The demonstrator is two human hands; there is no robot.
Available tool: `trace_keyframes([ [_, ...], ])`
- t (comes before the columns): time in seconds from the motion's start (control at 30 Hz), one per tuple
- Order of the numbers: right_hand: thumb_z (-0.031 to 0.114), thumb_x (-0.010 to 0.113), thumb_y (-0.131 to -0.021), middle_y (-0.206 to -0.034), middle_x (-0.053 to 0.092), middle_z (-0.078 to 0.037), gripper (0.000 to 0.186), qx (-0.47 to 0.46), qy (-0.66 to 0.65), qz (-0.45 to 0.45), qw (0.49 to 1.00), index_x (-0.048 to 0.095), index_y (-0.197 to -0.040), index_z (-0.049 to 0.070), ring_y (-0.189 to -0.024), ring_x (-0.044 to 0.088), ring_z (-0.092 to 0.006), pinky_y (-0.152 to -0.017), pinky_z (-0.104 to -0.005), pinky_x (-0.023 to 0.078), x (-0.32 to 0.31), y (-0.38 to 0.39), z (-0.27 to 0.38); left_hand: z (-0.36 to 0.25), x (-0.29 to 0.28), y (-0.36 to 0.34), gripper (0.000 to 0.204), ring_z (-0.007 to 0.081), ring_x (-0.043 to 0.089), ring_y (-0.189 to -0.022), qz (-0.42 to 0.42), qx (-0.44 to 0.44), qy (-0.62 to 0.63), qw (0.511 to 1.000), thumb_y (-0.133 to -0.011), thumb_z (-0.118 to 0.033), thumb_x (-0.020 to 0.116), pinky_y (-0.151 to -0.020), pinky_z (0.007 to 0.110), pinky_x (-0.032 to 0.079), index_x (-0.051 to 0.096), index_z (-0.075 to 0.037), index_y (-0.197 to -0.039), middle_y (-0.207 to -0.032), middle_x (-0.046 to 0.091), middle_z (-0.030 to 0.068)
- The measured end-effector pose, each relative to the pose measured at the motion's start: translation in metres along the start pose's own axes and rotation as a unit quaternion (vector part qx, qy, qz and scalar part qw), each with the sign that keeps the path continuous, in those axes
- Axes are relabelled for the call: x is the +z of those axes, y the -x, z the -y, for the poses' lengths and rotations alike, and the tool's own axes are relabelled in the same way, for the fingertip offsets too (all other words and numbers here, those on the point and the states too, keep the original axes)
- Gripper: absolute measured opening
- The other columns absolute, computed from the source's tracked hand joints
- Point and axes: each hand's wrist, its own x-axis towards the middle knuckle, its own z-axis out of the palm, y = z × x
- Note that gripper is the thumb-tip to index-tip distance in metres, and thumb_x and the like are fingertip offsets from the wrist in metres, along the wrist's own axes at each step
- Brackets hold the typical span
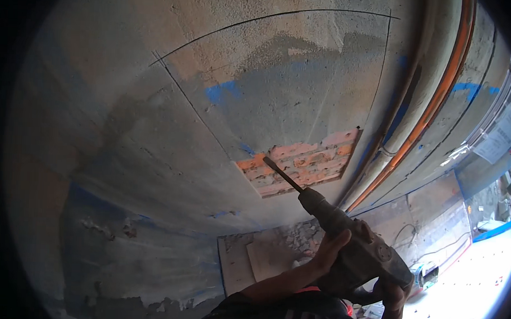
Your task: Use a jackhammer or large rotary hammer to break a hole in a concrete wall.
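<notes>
A dark, dusty rotary hammer (356, 250) is held in both my hands, slanting up and to the left toward the wall. My left hand (332, 252) is closed round the body behind its nose. At the back, my right hand (395, 294) grips the rear handle; its fingers are partly hidden. A long chisel bit (283, 174) sticks out of the nose. The bit's tip lies over the upper left edge of a patch of exposed brick (306, 167); whether it touches I cannot tell. Grey plaster (302, 99) surrounds the brick, with dark lines drawn on it.
A pale vertical pipe (432, 81) and an orange pipe (455, 71) run down the wall right of the brick. Rubble (303, 238) and a pale board (263, 261) lie on the floor below. A cable (441, 250) hangs at the right, near a bright floor area (465, 285).
</notes>
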Motion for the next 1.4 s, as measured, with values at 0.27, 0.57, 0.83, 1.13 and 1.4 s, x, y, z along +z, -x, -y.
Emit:
trace_keyframes([
  [0.27, 0.030, 0.070, -0.083, -0.065, 0.063, -0.008, 0.052, -0.043, -0.092, 0.035, 0.994, 0.064, -0.112, -0.012, -0.045, 0.058, -0.0169, -0.041, -0.0301, 0.044, -0.005, 0.007, -0.033, -0.045, 0.019, 0.004, 0.052, 0.0180, 0.064, -0.119, 0.031, -0.008, -0.018, 0.999, -0.102, -0.037, 0.073, -0.108, 0.036, 0.050, 0.058, -0.005, -0.140, -0.129, 0.067, 0.0053],
  [0.57, 0.027, 0.064, -0.080, -0.060, 0.062, -0.010, 0.043, 0.000, -0.043, 0.005, 0.999, 0.065, -0.102, -0.010, -0.045, 0.059, -0.0185, -0.040, -0.0298, 0.043, 0.014, 0.006, 0.003, -0.056, 0.020, 0.003, 0.050, 0.0183, 0.064, -0.120, 0.006, -0.015, -0.019, 1.000, -0.102, -0.037, 0.072, -0.108, 0.037, 0.050, 0.060, -0.005, -0.139, -0.129, 0.067, 0.0056],
  [0.83, 0.019, 0.070, -0.082, -0.071, 0.072, -0.006, 0.034, -0.001, 0.010, -0.052, 0.999, 0.074, -0.103, -0.008, -0.060, 0.067, -0.0148, -0.056, -0.0282, 0.050, 0.006, 0.012, 0.006, -0.058, 0.018, 0.006, 0.055, 0.0200, 0.061, -0.125, 0.016, -0.037, -0.024, 0.999, -0.102, -0.036, 0.071, -0.110, 0.037, 0.048, 0.054, -0.004, -0.144, -0.135, 0.063, 0.0070],
  [1.13, 0.023, 0.074, -0.084, -0.069, 0.071, -0.005, 0.024, -0.064, 0.061, -0.005, 0.996, 0.073, -0.085, 0.000, -0.063, 0.068, -0.0137, -0.057, -0.0295, 0.050, 0.033, -0.019, 0.042, -0.053, 0.003, -0.010, 0.075, 0.0238, 0.058, -0.132, 0.044, -0.051, -0.045, 0.997, -0.103, -0.062, 0.056, -0.116, 0.041, 0.044, 0.049, -0.003, -0.149, -0.143, 0.059, 0.0134],
  [1.4, 0.021, 0.074, -0.083, -0.068, 0.069, -0.006, 0.025, -0.032, 0.042, -0.016, 0.998, 0.071, -0.086, -0.003, -0.058, 0.064, -0.0145, -0.054, -0.0293, 0.047, 0.042, -0.023, 0.043, -0.066, 0.004, -0.017, 0.063, 0.0206, 0.062, -0.123, 0.094, -0.030, 0.084, 0.992, -0.102, -0.043, 0.071, -0.110, 0.037, 0.048, 0.052, -0.002, -0.146, -0.136, 0.064, 0.0086],
])
